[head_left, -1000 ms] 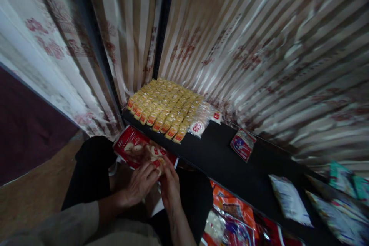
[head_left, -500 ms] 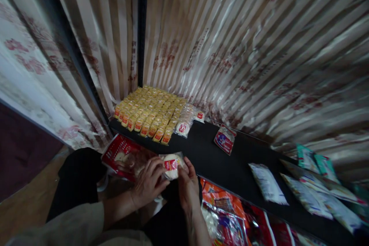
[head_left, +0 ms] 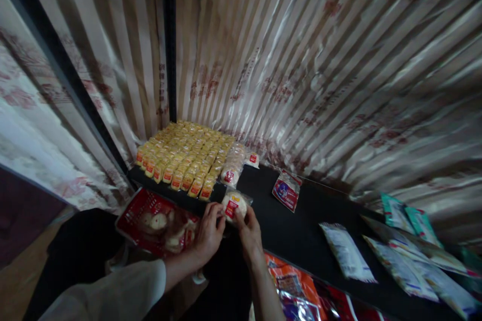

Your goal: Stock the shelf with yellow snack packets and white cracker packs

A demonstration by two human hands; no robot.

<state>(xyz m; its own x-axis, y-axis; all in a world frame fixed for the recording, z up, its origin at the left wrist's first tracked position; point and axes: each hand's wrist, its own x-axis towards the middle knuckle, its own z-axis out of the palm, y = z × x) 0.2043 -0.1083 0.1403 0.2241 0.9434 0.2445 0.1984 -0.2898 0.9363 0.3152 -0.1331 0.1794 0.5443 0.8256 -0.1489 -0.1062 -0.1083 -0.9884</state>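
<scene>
Between my two hands is a round white cake in a clear wrapper point(head_left: 234, 204) with a red label, tilted up toward me. My left hand point(head_left: 211, 226) pinches its left edge. The thumb of my right hand point(head_left: 248, 230) presses on its front, with the fingers around the right side. Just beyond it, a row of similar wrapped white cakes point(head_left: 230, 173) lies on the black shelf point(head_left: 259, 195). To their left stand tight rows of yellow wrapped cakes point(head_left: 184, 160). A large red bag point(head_left: 152, 220) with more wrapped white cakes lies beside my left forearm.
One white packet point(head_left: 252, 159) rests by the curtain. A red and purple packet point(head_left: 286, 190) lies mid-shelf. White packets point(head_left: 346, 251) and green packets point(head_left: 397, 213) are on the right. Orange and red bags point(head_left: 295, 281) sit below the shelf edge. A striped curtain point(head_left: 293, 60) hangs behind.
The wrapped white cake has been turned and raised closer to the row of white cakes. Both hands went with it. The camera view has shifted slightly, and the red bag shows more fully.
</scene>
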